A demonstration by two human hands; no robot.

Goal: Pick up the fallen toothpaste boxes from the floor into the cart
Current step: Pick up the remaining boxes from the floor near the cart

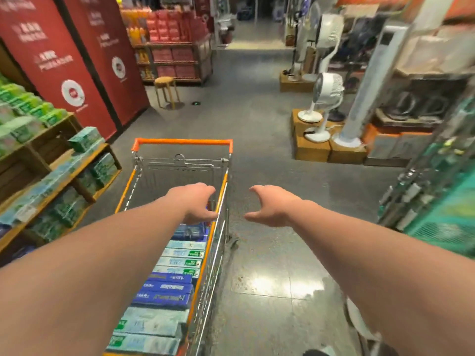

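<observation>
The silver wire shopping cart with orange trim (180, 142) runs from centre down to 7 o'clock. Its basket holds rows of blue and pale-green cardboard toothpaste boxes (167, 286) lying flat. The left hand (198, 201) hovers over the cart's right rim, fingers loosely curled and grasping nothing. The right hand (272, 205), at its 3 o'clock, hangs over the grey tiled floor (270, 253), likewise released and empty. No fallen box shows on the floor here, so this looks like a pause between loads, or the end. The next move calls for searching the floor outside this view.
</observation>
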